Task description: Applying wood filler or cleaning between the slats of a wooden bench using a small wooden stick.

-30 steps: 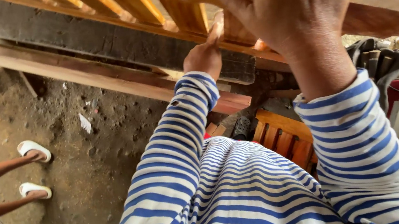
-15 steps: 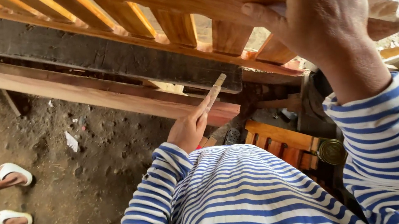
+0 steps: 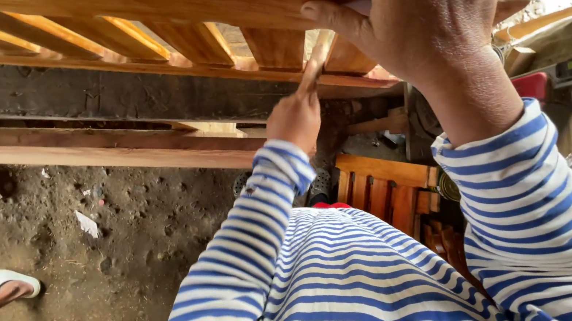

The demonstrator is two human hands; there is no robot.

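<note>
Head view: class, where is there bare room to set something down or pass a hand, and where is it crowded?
Free: dirt floor between the long plank and the white sandals. Crowded: the slatted frame gripped by the right hand, the left hand holding a wooden stick, and the orange stool.

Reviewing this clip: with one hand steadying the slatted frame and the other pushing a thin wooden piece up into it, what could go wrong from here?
The left hand holds the thin wooden stick by its lower end, so it may snap or slip. The right hand alone grips the slatted wooden frame by its rail; it could tip, perhaps toward another person's feet nearby.
</note>
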